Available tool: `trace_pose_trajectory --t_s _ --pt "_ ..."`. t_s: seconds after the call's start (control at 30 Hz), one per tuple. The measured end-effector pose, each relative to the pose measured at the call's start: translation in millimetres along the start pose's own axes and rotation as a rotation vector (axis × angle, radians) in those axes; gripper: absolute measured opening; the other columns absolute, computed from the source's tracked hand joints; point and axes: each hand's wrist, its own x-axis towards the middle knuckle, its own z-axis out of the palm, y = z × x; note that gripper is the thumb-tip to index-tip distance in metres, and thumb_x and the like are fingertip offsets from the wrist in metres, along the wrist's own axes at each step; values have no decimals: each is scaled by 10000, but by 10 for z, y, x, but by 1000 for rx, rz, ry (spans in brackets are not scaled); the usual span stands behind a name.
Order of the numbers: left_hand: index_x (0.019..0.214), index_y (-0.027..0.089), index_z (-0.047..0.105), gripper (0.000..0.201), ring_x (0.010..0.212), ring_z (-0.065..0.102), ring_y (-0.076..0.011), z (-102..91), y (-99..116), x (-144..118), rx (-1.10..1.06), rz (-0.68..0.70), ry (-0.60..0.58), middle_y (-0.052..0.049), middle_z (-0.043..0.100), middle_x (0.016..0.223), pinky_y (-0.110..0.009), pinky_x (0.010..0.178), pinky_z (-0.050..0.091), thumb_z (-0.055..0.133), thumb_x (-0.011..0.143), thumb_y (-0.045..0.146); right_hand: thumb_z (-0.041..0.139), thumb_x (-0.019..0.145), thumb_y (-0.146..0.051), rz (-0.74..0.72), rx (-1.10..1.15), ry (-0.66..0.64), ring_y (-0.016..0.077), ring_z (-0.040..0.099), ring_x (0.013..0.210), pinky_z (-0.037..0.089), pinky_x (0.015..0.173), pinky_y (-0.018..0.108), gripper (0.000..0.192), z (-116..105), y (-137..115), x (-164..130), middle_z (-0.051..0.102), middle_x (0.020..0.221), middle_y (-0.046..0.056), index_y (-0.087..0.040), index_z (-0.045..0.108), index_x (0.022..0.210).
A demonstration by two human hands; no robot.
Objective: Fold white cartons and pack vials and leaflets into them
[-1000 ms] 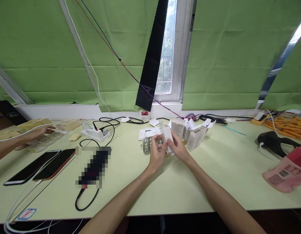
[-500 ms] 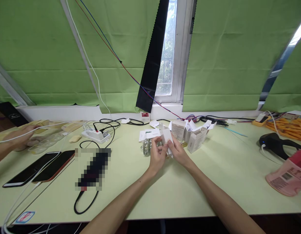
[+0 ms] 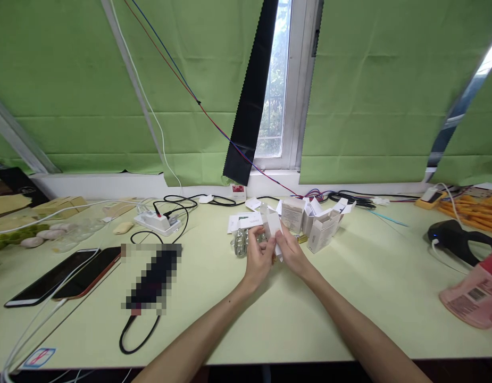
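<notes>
Green blinds (image 3: 389, 101) cover most of the far wall, w/ a pale green desk (image 3: 373, 314) running below, full width of what I can see. Btwn the blinds there's a narrow window (image 3: 273, 111), black cloth strip (image 3: 249, 106) hanging at its L side. Far R on the desk: a pink container (image 3: 475, 295) w/ a red top, just beside a black handheld device (image 3: 449, 238). Over on the L, 2 phones lie next to each other, one white-edged (image 3: 52, 279), one orange-edged (image 3: 90, 274); a white power strip (image 3: 156, 222) w/ plugs in it sits behind. Mid-desk, person's L hand (image 3: 258, 258) & R hand (image 3: 292, 251) meet. Just behind & R of them stand opened cartons (image 3: 321, 234), flaps up. The white carton (image 3: 273, 224) is btwn the two hands, held off the desk, top tipped a bit L. R thumb presses its front; other R fingers mostly hidden behind, can't tell how they sit. L fingers curl in, thumb & fingertips pinching the carton's lower L side. Silvery packs (image 3: 241, 243), poss. blisters, lie just L of the L hand; smallest, a gold-coloured bit (image 3: 302, 239) near the R hand.
</notes>
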Motion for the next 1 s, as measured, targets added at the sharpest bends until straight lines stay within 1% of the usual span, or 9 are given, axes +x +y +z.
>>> trace_pose_trajectory --t_s 0.07,0.1,0.17,0.4,0.6,0.77,0.87,0.93,1.0 --pt "1188 232 393 450 433 502 -72 3 6 -7 -9 -6 6 8 578 836 -224 406 393 590 909 525 302 1002 -614 69 60 -27 214 627 692 573 596 369 706 10 -26 -13 674 1070 109 -203 307 1576" --pt "1190 230 391 456 432 501 -75 3 6 -9 -12 -5 7 19 566 806 -223 407 388 592 907 525 310 1000 -613 89 88 -34 194 589 621 547 521 347 717 15 -35 -18 666 1000 98 -192 288 1580" --pt "1194 229 384 464 431 498 -76 3 5 -11 -12 -4 5 34 550 775 -221 411 378 588 907 532 324 998 -606 106 125 -37 175 548 573 519 466 320 718 26 -44 -25 638 892 70 -185 282 1578" --pt "1198 231 364 481 443 493 -74 0 4 -12 -9 -14 -2 46 543 760 -216 424 382 565 917 564 335 995 -607 138 170 -37 149 524 538 519 464 300 694 50 -45 -37 588 789 31 -181 335 1543" --pt "1186 236 377 466 439 502 -75 -1 10 -17 -14 -18 1 43 558 763 -210 411 381 570 915 562 329 984 -632 101 159 -28 171 569 596 531 455 307 715 56 0 -21 648 952 91 -199 334 1553" --pt "1163 238 392 489 435 507 -80 -10 19 -3 -10 -38 6 40 562 766 -211 401 377 611 881 573 320 973 -663 116 154 -44 183 559 550 534 450 334 760 55 2 -14 665 877 81 -201 303 1576" --pt "1166 242 377 469 431 498 -73 -18 33 13 11 -48 -13 32 577 805 -215 399 390 591 899 562 308 975 -673 123 180 -54 180 571 548 549 468 344 763 47 13 -12 688 950 91 -229 263 1594" --pt "1165 249 373 458 438 504 -64 -25 41 22 19 -52 -25 14 597 883 -216 401 405 590 902 554 291 980 -673 120 192 -60 186 600 577 560 486 350 751 35 35 -9 696 1057 104 -255 239 1602" --pt "1162 256 375 464 453 519 -54 -34 46 31 15 -54 -28 -12 602 1001 -219 403 423 609 888 550 276 980 -682 105 168 -47 211 653 667 582 541 369 754 17 60 -3 676 1191 120 -257 245 1602"
